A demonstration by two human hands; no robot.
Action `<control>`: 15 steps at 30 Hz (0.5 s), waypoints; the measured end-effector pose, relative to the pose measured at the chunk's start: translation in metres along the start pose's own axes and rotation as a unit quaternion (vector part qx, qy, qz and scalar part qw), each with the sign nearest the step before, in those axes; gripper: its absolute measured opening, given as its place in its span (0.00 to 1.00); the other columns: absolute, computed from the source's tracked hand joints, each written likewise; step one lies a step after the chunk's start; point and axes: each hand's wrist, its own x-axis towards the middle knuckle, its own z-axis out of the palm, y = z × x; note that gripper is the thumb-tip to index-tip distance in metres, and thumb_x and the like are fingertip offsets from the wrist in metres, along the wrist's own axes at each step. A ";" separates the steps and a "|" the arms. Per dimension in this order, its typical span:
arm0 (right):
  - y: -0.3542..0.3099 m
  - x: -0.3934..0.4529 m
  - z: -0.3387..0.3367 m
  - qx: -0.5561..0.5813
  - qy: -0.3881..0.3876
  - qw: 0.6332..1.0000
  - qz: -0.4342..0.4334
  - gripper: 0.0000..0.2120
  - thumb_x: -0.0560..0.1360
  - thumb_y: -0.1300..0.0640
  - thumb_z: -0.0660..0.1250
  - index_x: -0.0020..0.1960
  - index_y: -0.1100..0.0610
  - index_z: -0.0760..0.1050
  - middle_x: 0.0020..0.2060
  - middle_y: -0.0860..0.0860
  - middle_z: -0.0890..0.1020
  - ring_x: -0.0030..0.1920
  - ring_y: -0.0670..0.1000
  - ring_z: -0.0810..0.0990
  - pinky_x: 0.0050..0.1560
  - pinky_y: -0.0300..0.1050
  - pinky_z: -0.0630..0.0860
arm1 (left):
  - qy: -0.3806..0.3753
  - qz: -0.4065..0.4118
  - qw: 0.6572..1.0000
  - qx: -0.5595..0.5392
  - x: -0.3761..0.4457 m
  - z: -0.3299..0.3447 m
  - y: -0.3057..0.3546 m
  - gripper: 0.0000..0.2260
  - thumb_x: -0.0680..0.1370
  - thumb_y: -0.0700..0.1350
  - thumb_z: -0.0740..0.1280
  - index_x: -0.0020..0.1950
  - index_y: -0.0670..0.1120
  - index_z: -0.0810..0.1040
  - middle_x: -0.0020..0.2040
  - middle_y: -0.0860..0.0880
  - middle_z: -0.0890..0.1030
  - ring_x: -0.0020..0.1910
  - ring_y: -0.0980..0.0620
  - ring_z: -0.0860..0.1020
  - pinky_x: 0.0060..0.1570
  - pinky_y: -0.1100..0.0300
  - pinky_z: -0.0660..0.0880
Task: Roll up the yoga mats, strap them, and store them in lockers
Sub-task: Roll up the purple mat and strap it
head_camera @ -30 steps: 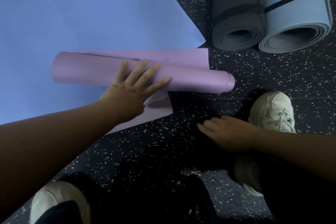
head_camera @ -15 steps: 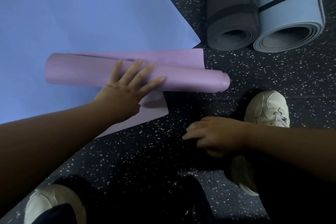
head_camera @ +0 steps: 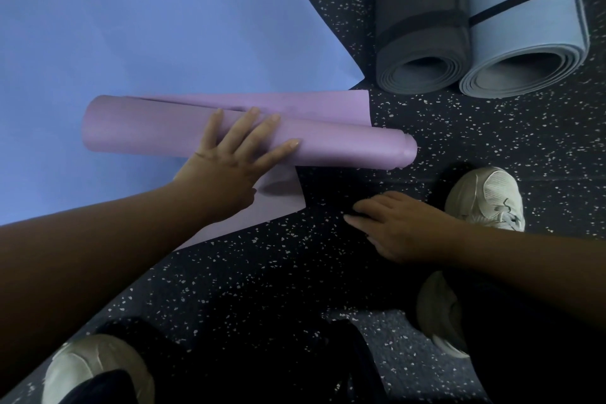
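A: Any brand, label or writing you can read?

B: None that I can make out on the mats or the shoes.

A: How do the hands lie?

B: The left hand (head_camera: 229,161) reaches forward, palm down, with its fingers straight and spread on top of the partly rolled purple yoga mat (head_camera: 164,131). That grip is open; it presses the roll and curls round nothing. The right hand (head_camera: 396,226) sits low over the dark speckled rubber floor (head_camera: 492,141), fingers loosely bent and pointing left. There seems to be something dark under its fingertips, but I cannot tell whether it holds anything.

A: Where is the purple mat?

B: Its roll lies crosswise, mostly on a flat blue yoga mat (head_camera: 147,26), with its right end out over the floor. Loose purple flaps show both beyond the roll and on the near side, under the left wrist.

A: And the others?

B: At the upper right, a rolled dark grey mat (head_camera: 419,10) with a black strap (head_camera: 423,24) around it lies touching a rolled pale blue mat (head_camera: 524,20), which has its own thin black strap (head_camera: 521,0). Their open ends face the camera.

A: Anything else?

B: A pale sneaker (head_camera: 485,197) just beside the right hand, another (head_camera: 85,367) at the lower left.
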 end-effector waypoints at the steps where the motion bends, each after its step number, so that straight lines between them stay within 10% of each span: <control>1: 0.002 0.000 -0.002 0.004 0.024 1.000 0.007 0.21 0.71 0.54 0.56 0.55 0.60 0.81 0.48 0.56 0.81 0.41 0.55 0.81 0.43 0.45 0.79 | 0.002 -0.004 1.000 0.001 0.001 -0.001 0.000 0.51 0.56 0.46 0.77 0.75 0.52 0.58 0.73 0.41 0.60 0.71 0.40 0.61 0.65 0.34 0.55; 15: 0.051 0.022 -0.035 -0.002 0.163 0.964 0.209 0.09 0.70 0.60 0.60 0.45 0.59 0.77 0.40 0.56 0.77 0.39 0.58 0.74 0.40 0.50 0.75 | -0.097 -0.037 0.992 0.073 0.046 -0.008 -0.009 0.46 0.61 0.53 0.78 0.74 0.50 0.59 0.59 0.40 0.75 0.50 0.40 0.74 0.54 0.37 0.71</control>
